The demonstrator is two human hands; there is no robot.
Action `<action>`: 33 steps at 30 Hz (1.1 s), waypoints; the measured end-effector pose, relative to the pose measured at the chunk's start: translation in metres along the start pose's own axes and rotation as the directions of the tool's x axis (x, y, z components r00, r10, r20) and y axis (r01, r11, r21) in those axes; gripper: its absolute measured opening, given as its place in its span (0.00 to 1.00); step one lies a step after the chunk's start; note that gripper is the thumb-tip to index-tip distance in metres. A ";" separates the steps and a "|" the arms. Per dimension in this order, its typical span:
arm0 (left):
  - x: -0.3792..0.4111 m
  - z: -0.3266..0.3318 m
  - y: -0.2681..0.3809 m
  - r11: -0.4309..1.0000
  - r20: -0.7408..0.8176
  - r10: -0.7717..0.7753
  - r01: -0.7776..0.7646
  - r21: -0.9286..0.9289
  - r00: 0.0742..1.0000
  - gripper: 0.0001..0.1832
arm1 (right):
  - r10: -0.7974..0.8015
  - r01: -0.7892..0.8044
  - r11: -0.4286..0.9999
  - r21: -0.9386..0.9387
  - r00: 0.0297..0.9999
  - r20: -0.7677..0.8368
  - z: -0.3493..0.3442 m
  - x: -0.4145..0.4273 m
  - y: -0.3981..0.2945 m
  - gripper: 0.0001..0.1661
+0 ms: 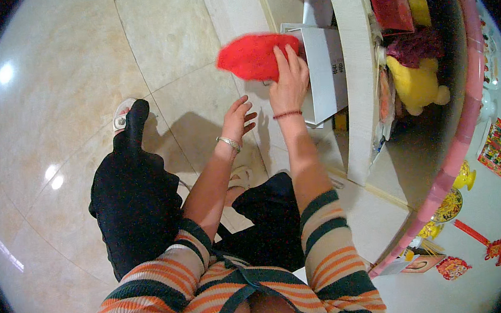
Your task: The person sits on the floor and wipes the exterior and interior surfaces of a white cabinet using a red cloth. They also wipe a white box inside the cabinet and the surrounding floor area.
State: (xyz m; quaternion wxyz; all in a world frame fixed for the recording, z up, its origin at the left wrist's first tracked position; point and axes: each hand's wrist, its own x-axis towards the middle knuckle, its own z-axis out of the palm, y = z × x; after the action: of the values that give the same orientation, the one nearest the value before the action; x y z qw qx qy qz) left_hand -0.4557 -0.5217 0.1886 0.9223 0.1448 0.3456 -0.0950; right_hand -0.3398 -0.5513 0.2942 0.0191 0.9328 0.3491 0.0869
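My right hand is at the upper middle, its fingers closed on one end of a soft red cloth item, which is blurred and reaches out to the left. Just behind that hand, a white box with dark printing juts from the lower shelf. Below and left of the red item, my left hand hangs over the floor with its fingers apart, touching nothing.
On the upper shelf lie a yellow plush toy, a dark purple item and a red box. A pink-edged top curves along the right, with yellow vases and red decorations beyond. Glossy tiles cover the floor.
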 end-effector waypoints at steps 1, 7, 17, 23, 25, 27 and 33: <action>0.001 0.002 -0.001 1.000 0.001 -0.010 0.010 0.008 1.000 0.31 | 0.000 0.005 0.995 -0.102 0.999 0.049 0.010 0.009 0.008 0.37; 0.006 0.003 -0.011 1.000 -0.023 -0.024 0.023 -0.019 0.999 0.30 | 0.093 -0.060 0.974 -0.217 0.985 0.143 0.039 -0.005 0.023 0.43; -0.008 0.006 -0.036 0.991 0.032 -0.091 0.087 0.099 0.995 0.22 | 0.236 -0.210 0.968 -0.138 0.949 0.208 0.021 -0.125 0.033 0.40; -0.006 -0.005 -0.070 0.934 0.060 -0.260 0.235 0.269 0.964 0.15 | 0.357 -0.290 0.931 -0.220 0.849 0.390 -0.019 -0.194 0.044 0.36; -0.008 -0.010 -0.077 0.885 0.068 -0.336 0.290 0.363 0.939 0.15 | 0.370 -0.311 0.929 -0.202 0.815 0.446 -0.042 -0.205 0.053 0.34; -0.012 -0.010 -0.078 0.859 0.108 -0.357 0.281 0.428 0.928 0.21 | 0.356 -0.281 0.927 -0.249 0.866 0.352 -0.066 -0.206 0.061 0.32; -0.016 -0.004 -0.093 0.844 0.151 -0.384 0.279 0.458 0.911 0.29 | 0.350 -0.238 0.829 -0.506 0.927 0.137 -0.069 -0.200 0.106 0.42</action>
State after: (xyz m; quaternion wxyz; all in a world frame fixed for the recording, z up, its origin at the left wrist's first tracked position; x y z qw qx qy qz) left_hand -0.4955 -0.6070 0.1774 0.8716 0.2683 0.2238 -0.3438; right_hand -0.4310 -0.7642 0.3424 0.2752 0.9450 0.1633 0.0669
